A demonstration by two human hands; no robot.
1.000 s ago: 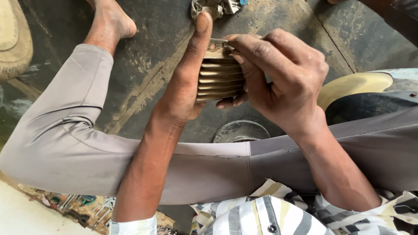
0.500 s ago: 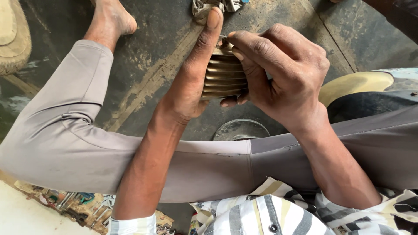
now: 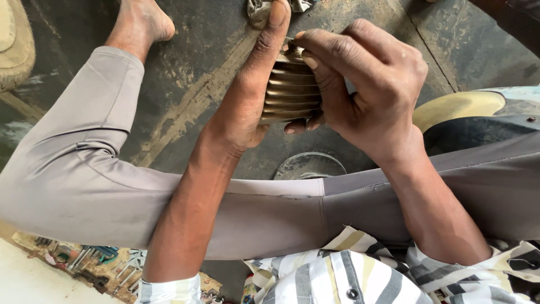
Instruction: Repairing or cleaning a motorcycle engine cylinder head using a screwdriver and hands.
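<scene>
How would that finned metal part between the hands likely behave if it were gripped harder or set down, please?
The finned metal part looks rigid and probably heavy for its size. Its ribs should give the left hand and right hand good purchase. Thin fin edges might chip if dropped on the concrete floor.

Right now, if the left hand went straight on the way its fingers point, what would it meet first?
The left hand holds the ribbed, dull-brass metal cylinder. Its fingers point up the picture, where a crumpled grey rag lies; probably that first, though depth is unclear.
</scene>
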